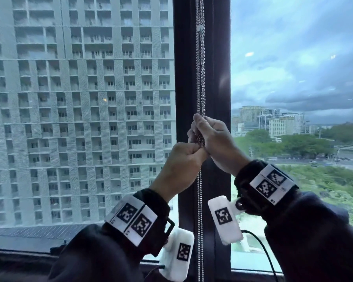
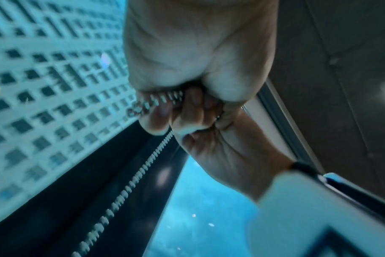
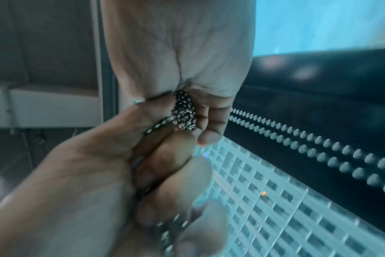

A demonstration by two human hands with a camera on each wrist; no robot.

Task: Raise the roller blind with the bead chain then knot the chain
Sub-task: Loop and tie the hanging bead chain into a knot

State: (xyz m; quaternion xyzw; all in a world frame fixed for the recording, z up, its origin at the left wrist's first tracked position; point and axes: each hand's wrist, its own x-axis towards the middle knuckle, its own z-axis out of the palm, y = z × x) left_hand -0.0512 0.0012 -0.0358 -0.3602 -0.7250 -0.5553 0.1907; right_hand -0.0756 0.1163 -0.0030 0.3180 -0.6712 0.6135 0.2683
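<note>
Together, left hand (image 1: 180,159), right hand (image 1: 214,137) gripping bunched bead chain (image 1: 200,78), no legible writing

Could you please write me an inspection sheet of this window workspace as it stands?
Surface: dark sill along the bottom; nothing seen lying on it.
Job's things: bead chain hangs in front of the dark mullion; a bunched clump of beads sits between the hands, and two strands drop below them. Blind: not seen over the glass.
Clutter: nothing seen.
Grippers: left hand grips the chain just below the clump; right hand holds the clump, fingers curled round it.
Cables: black lead runs from the right wrist camera; another shows below the left one.
Surroundings: tower block left of the mullion, skyline, trees and cloudy sky to the right.
</note>
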